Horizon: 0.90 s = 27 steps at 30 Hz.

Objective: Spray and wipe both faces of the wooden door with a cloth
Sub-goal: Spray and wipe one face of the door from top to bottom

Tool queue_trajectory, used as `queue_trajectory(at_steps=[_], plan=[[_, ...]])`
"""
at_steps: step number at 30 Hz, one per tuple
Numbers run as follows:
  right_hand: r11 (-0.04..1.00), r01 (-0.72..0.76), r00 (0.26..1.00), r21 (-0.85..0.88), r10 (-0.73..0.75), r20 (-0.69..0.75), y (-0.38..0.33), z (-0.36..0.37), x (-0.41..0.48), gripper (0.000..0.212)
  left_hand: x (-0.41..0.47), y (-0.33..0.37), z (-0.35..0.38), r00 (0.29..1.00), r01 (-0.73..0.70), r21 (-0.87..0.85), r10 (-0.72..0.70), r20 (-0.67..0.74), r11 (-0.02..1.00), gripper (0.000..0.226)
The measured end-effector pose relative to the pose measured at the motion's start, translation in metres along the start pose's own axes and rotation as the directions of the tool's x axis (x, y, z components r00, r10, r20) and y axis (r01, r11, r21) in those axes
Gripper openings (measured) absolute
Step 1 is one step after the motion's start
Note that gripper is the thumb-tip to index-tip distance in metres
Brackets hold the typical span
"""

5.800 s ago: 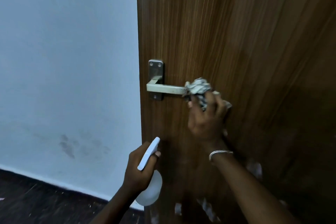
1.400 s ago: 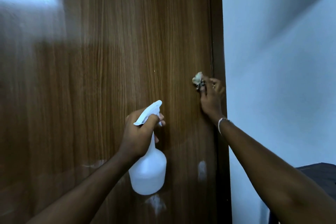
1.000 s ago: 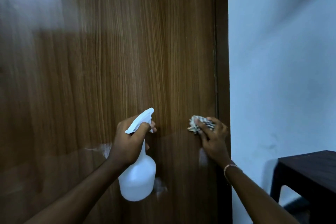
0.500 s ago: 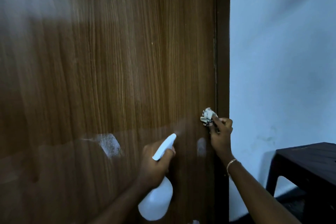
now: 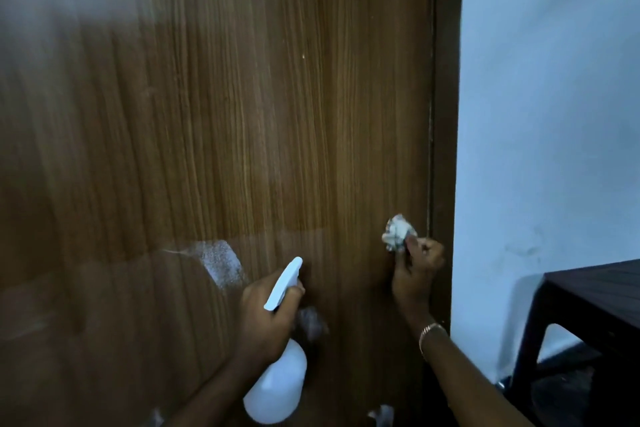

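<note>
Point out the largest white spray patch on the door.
The bright patch up-left of the spray bottle. The others, just right of the left hand and at the bottom edge, are smaller and dimmer.

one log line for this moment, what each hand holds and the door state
left hand: grips spray bottle | right hand: pinches crumpled cloth at wooden door, near right edge | door: whitish patch left of bottle, unwiped

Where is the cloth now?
Head view, lower right: the cloth is bunched in the right hand, by the door near its right edge, right of the spray bottle.
</note>
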State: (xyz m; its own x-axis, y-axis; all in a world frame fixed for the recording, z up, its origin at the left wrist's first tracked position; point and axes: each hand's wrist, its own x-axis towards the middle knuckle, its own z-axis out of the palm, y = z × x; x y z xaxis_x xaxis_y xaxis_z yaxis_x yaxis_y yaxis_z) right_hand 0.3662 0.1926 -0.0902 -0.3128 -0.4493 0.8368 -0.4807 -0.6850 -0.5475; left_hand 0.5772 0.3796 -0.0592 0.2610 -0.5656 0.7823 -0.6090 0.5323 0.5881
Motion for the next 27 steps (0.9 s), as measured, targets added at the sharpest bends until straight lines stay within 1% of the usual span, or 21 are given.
queue_trajectory(at_steps=[1, 2, 3, 4, 5, 7, 8, 9, 10, 12, 13, 14, 16, 18, 20, 22, 23, 24, 25, 26, 27], plan=[[0.997, -0.076, 0.996, -0.019, 0.075, -0.046, -0.015, 0.005, 0.015, 0.04, 0.0, -0.002, -0.004, 1.0, 0.001, 0.008, -0.001, -0.005, 1.0, 0.035], [0.994, -0.106, 0.993, -0.038, 0.103, -0.063, -0.037, 0.013, 0.026, 0.037, 0.0, -0.005, -0.006, 1.0, 0.002, 0.011, -0.002, -0.005, 1.0, 0.035], [0.996, -0.079, 0.996, -0.05, 0.076, -0.048, -0.062, 0.02, 0.03, 0.037, 0.001, -0.007, -0.009, 1.0, 0.003, 0.019, -0.003, -0.002, 1.0, 0.035], [0.998, 0.014, 1.0, -0.061, -0.014, -0.007, -0.083, 0.026, 0.025, 0.038, 0.001, -0.008, -0.011, 1.0, -0.001, 0.026, 0.001, -0.001, 1.0, 0.036], [0.986, 0.151, 0.987, -0.067, -0.146, 0.071, -0.095, 0.031, 0.012, 0.043, 0.001, -0.009, -0.014, 1.0, -0.004, 0.033, 0.005, -0.005, 0.999, 0.036], [0.92, 0.392, 0.883, -0.02, -0.371, 0.287, -0.091, 0.032, -0.031, 0.061, 0.001, -0.01, -0.022, 1.0, 0.008, 0.04, -0.007, -0.023, 0.999, 0.038], [0.892, 0.451, 0.829, 0.012, -0.424, 0.364, -0.075, 0.028, -0.052, 0.069, 0.0, -0.009, -0.027, 0.999, 0.021, 0.035, -0.02, -0.034, 0.999, 0.038], [0.893, 0.448, 0.816, 0.039, -0.426, 0.391, -0.057, 0.021, -0.067, 0.072, -0.002, -0.007, -0.032, 0.999, 0.031, 0.024, -0.03, -0.042, 0.999, 0.039], [0.927, 0.37, 0.856, 0.052, -0.363, 0.367, -0.044, 0.015, -0.073, 0.072, -0.005, -0.006, -0.038, 0.999, 0.034, 0.018, -0.033, -0.042, 0.999, 0.038], [0.993, 0.11, 0.97, 0.051, -0.118, 0.211, -0.041, 0.017, -0.059, 0.061, -0.011, -0.006, -0.05, 0.998, 0.038, 0.035, -0.037, -0.041, 0.999, 0.039], [1.0, -0.001, 0.993, 0.028, -0.003, 0.119, -0.054, 0.024, -0.045, 0.051, -0.014, -0.008, -0.058, 0.998, 0.053, 0.043, -0.051, -0.041, 0.998, 0.039], [0.997, -0.071, 0.996, -0.001, 0.071, 0.051, -0.072, 0.033, -0.032, 0.043, -0.017, -0.011, -0.066, 0.997, 0.074, 0.042, -0.073, -0.041, 0.996, 0.038], [0.995, -0.096, 0.995, -0.022, 0.096, -0.008, -0.109, 0.048, -0.014, 0.042, -0.026, -0.018, -0.08, 0.994, 0.102, 0.046, -0.101, -0.043, 0.994, 0.035], [0.995, -0.099, 0.995, 0.006, 0.099, -0.005, -0.132, 0.052, -0.006, 0.044, -0.038, -0.021, -0.09, 0.993, 0.108, 0.086, -0.103, -0.065, 0.99, 0.033], [0.995, -0.096, 0.995, 0.015, 0.096, 0.001, -0.147, 0.052, -0.006, 0.041, -0.051, -0.023, -0.098, 0.989, 0.125, 0.103, -0.116, -0.089, 0.987, 0.023], [0.998, 0.009, 0.998, -0.063, -0.004, 0.068, -0.172, 0.057, -0.019, 0.044, -0.058, -0.023, -0.102, 0.987, 0.134, 0.099, -0.124, -0.101, 0.986, 0.014], [0.987, 0.129, 0.983, -0.095, -0.114, 0.144, -0.188, 0.06, -0.031, 0.051, -0.059, -0.022, -0.104, 0.988, 0.125, 0.107, -0.113, -0.106, 0.986, 0.015], [0.952, 0.288, 0.935, -0.101, -0.257, 0.246, -0.2, 0.064, -0.048, 0.058, -0.059, -0.018, -0.105, 0.989, 0.108, 0.118, -0.095, -0.112, 0.987, 0.017], [0.887, 0.456, 0.841, -0.069, -0.405, 0.358, -0.204, 0.069, -0.07, 0.064, -0.058, -0.013, -0.107, 0.99, 0.096, 0.124, -0.082, -0.117, 0.988, 0.021], [0.805, 0.593, 0.723, -0.01, -0.527, 0.447, -0.197, 0.071, -0.094, 0.067, -0.058, -0.008, -0.109, 0.99, 0.092, 0.123, -0.078, -0.118, 0.988, 0.025], [0.733, 0.679, 0.624, 0.044, -0.608, 0.492, -0.183, 0.069, -0.115, 0.07, -0.057, -0.005, -0.114, 0.989, 0.095, 0.124, -0.08, -0.122, 0.988, 0.028]])
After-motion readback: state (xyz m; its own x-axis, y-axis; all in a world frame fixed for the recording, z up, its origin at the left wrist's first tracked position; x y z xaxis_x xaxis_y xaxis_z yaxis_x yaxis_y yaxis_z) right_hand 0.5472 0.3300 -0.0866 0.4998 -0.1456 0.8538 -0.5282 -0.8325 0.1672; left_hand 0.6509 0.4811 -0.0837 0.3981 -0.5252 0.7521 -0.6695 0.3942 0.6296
